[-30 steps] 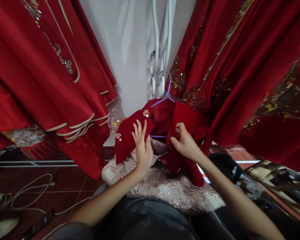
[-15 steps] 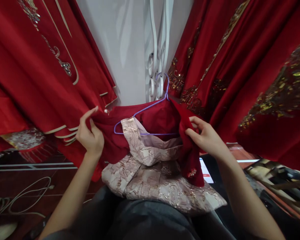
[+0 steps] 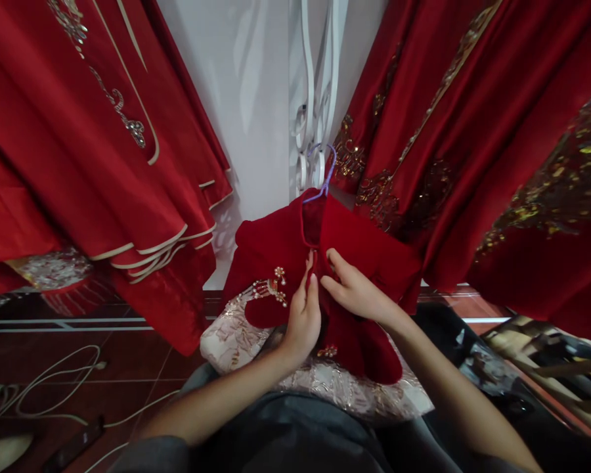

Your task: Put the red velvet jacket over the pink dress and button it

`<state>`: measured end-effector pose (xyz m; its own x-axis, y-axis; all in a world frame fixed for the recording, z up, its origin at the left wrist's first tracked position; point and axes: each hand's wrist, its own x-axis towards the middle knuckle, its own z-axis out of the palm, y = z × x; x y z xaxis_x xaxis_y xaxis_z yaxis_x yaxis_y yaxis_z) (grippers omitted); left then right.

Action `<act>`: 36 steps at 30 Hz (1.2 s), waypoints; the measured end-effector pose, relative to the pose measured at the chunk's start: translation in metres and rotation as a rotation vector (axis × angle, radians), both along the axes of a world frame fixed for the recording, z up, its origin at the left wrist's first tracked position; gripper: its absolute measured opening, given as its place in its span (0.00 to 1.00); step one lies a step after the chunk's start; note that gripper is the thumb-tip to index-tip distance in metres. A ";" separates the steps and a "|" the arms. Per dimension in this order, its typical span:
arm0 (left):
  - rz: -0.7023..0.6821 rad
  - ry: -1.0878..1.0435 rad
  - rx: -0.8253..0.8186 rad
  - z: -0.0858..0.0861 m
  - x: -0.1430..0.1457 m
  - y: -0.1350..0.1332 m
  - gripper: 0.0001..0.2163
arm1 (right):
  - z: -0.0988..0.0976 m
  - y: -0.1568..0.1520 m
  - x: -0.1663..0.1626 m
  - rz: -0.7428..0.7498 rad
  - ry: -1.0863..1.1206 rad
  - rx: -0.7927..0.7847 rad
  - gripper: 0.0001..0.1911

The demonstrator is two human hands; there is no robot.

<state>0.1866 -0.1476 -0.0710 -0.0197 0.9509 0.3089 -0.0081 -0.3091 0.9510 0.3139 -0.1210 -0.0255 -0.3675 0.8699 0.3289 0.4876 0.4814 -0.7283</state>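
Observation:
A dark red velvet jacket (image 3: 369, 253) with pearl and bead trims hangs on a purple wire hanger (image 3: 325, 180), over a pink brocade garment (image 3: 320, 384) that spreads onto my lap. My left hand (image 3: 303, 315) and my right hand (image 3: 354, 289) meet at the jacket's front opening. Each pinches one front edge, and the two edges are drawn together at the middle. A beaded clasp (image 3: 276, 282) sits just left of my left hand.
Red embroidered gowns hang at left (image 3: 103, 151) and right (image 3: 473, 144). A white scrolled metal stand (image 3: 315, 98) rises behind the hanger before a white wall. White cables (image 3: 54, 381) lie on the dark red tiled floor at lower left.
Half a second ago my hands held the jacket fronts spread wide, showing the pink garment inside. Both hands have come together at the centre and the jacket fronts now lie closed.

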 end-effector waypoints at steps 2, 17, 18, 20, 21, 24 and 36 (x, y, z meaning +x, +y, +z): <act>-0.044 -0.028 -0.048 0.004 0.004 -0.003 0.21 | 0.000 -0.004 0.002 0.013 0.034 -0.023 0.04; 0.004 0.038 0.138 -0.023 -0.026 0.007 0.18 | -0.027 0.005 -0.004 -0.112 0.764 -0.370 0.26; 0.007 0.067 0.157 -0.022 -0.027 0.007 0.18 | -0.027 0.005 -0.003 -0.102 0.777 -0.372 0.26; 0.012 0.105 0.182 -0.017 -0.029 0.008 0.18 | -0.027 0.005 -0.001 -0.094 0.797 -0.367 0.25; 0.012 0.105 0.176 -0.014 -0.030 0.008 0.16 | -0.027 0.005 -0.001 -0.094 0.804 -0.364 0.25; 0.003 0.060 0.085 -0.006 -0.031 0.012 0.12 | -0.030 0.006 -0.001 -0.087 0.816 -0.328 0.24; 0.045 0.248 0.116 -0.001 -0.021 0.029 0.10 | -0.027 0.003 0.002 -0.042 0.632 -0.204 0.15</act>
